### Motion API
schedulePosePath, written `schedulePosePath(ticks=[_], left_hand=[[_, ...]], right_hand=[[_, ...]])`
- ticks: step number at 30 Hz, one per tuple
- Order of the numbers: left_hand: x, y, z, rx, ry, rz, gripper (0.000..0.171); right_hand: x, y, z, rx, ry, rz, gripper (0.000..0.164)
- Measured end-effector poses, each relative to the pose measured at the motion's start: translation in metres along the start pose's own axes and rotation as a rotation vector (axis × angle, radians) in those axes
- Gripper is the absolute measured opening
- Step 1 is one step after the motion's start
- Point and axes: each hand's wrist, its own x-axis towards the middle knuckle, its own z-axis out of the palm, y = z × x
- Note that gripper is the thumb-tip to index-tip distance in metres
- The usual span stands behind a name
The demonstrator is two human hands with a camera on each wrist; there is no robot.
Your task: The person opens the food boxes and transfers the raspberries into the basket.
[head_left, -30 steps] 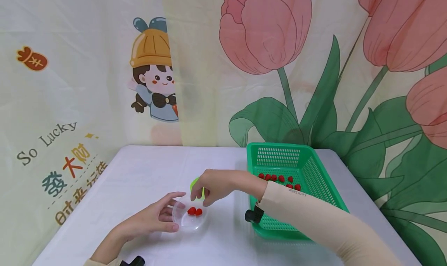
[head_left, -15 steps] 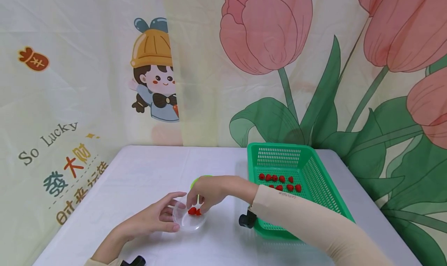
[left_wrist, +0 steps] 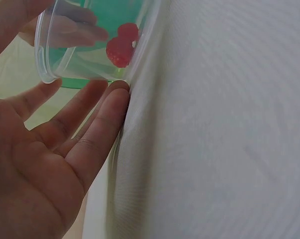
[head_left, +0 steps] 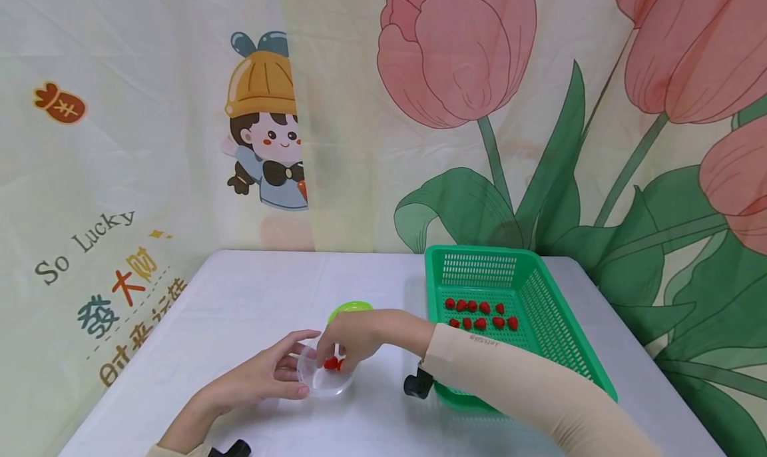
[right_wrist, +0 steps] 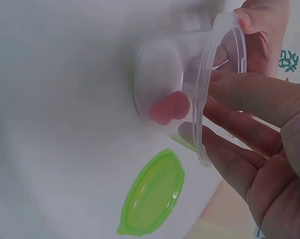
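Note:
A small clear plastic container (head_left: 326, 384) stands on the table with red raspberries (head_left: 331, 363) at its bottom. My left hand (head_left: 263, 375) holds its side, thumb toward me and fingers toward the far side. In the left wrist view, the left fingers (left_wrist: 102, 114) lie along the container wall. My right hand (head_left: 353, 340) reaches down into the container's mouth from above, thumb and fingers apart. The right wrist view shows its fingertips inside the rim (right_wrist: 202, 99), a little above the raspberries (right_wrist: 170, 108), with nothing between them.
Behind the container lies a bright green lid (right_wrist: 155, 194), partly covered by the right hand in the head view. A green plastic basket (head_left: 575, 337) stands at the right, with several raspberries (head_left: 479, 324) in rows. The right sleeve (head_left: 515, 364) crosses over its near part.
My right hand has moved down and slightly left, into the container's mouth. More raspberries in the basket now show behind the forearm. The left hand and container have stayed in place.

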Motion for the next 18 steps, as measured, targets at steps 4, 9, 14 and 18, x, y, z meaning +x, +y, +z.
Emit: schedulePosePath(ticks=[4, 9, 14, 18], left_hand=[[0.0001, -0.0006, 0.0, 0.005, 0.006, -0.015, 0.088], [-0.0001, -0.0008, 0.0004, -0.007, 0.004, -0.019, 0.088], [-0.0004, 0.0, 0.0006, -0.026, -0.006, -0.007, 0.086], [-0.0004, 0.0008, 0.0004, -0.027, -0.009, -0.006, 0.086]], right_hand=[[0.0027, -0.0006, 0.0027, -0.033, -0.005, -0.001, 0.037], [0.0071, 0.0004, 0.0073, -0.051, -0.005, -0.004, 0.035], [0.0085, -0.0018, 0.0076, -0.056, -0.003, -0.018, 0.032], [0.01, -0.0022, 0.0077, -0.069, -0.009, -0.014, 0.03]])
